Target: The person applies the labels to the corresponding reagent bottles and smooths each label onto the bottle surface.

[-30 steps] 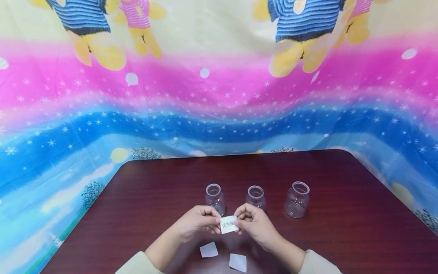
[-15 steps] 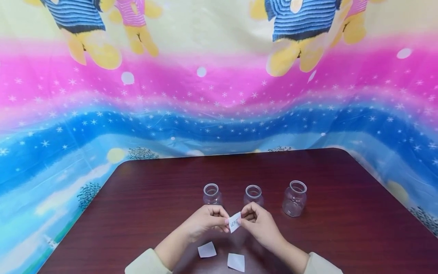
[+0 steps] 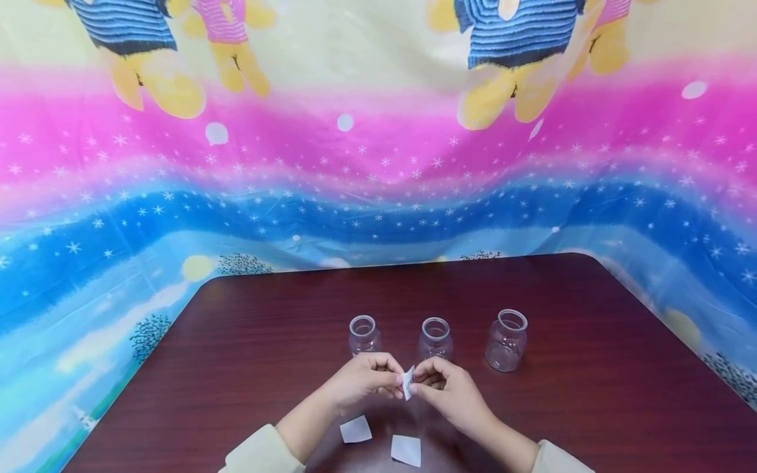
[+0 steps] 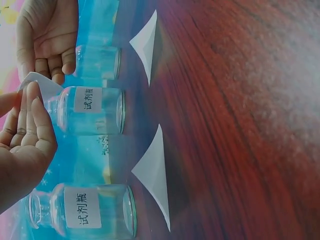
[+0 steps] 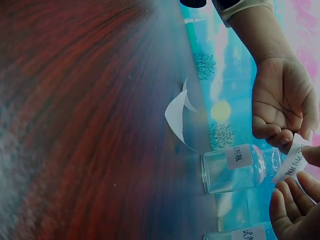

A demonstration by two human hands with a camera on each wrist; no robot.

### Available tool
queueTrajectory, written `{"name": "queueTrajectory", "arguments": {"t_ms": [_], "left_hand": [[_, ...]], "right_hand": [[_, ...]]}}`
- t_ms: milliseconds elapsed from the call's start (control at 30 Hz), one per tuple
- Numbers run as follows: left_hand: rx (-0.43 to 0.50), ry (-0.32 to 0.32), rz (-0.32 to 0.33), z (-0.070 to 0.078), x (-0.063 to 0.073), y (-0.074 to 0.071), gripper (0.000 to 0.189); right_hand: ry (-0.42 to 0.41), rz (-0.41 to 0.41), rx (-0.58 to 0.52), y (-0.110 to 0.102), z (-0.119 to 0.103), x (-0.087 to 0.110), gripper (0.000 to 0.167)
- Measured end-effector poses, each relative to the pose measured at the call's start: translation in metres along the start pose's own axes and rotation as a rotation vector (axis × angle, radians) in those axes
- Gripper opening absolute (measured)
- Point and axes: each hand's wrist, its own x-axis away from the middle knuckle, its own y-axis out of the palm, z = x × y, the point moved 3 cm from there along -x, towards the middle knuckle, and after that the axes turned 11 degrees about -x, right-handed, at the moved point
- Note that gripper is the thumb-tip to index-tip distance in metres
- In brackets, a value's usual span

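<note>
Between thumb and fingers my left hand [image 3: 362,383] pinches one side of a small white paper label [image 3: 408,383]. My right hand [image 3: 452,391] pinches the opposite side, close by. The label faces sideways in the head view; printed dark characters show on it in the right wrist view. Just beyond the hands stand a left glass bottle [image 3: 363,334], a middle glass bottle [image 3: 435,336] and a right glass bottle [image 3: 506,341], all upright and without stoppers. In the left wrist view, a printed label [image 4: 82,207] sits on one bottle and another printed label [image 4: 88,100] on its neighbour.
Two white paper squares lie on the dark red wooden table [image 3: 266,341] below the hands, a left square [image 3: 355,429] and a right square [image 3: 406,450], their edges curled up. A colourful patterned curtain [image 3: 378,164] hangs behind the table.
The held label has turned from facing the head camera to almost edge-on. My left hand has moved right, bringing both hands' fingertips closer together. The head view has shifted slightly.
</note>
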Motion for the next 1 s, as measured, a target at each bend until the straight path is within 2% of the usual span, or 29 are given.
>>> {"name": "queueTrajectory", "arguments": {"t_ms": [333, 700, 1000], "left_hand": [[0.009, -0.022, -0.001, -0.0026, -0.0047, 0.007, 0.024], [-0.023, -0.027, -0.004, -0.0044, -0.0067, 0.0104, 0.021], [-0.035, -0.018, 0.025, -0.004, -0.0066, 0.0096, 0.02]], "right_hand": [[0.035, -0.037, -0.048, 0.002, 0.0024, 0.0022, 0.023], [0.024, -0.066, -0.062, 0.0024, 0.0014, 0.0053, 0.019], [0.033, -0.037, -0.103, 0.0003, 0.0008, 0.006, 0.011]]}}
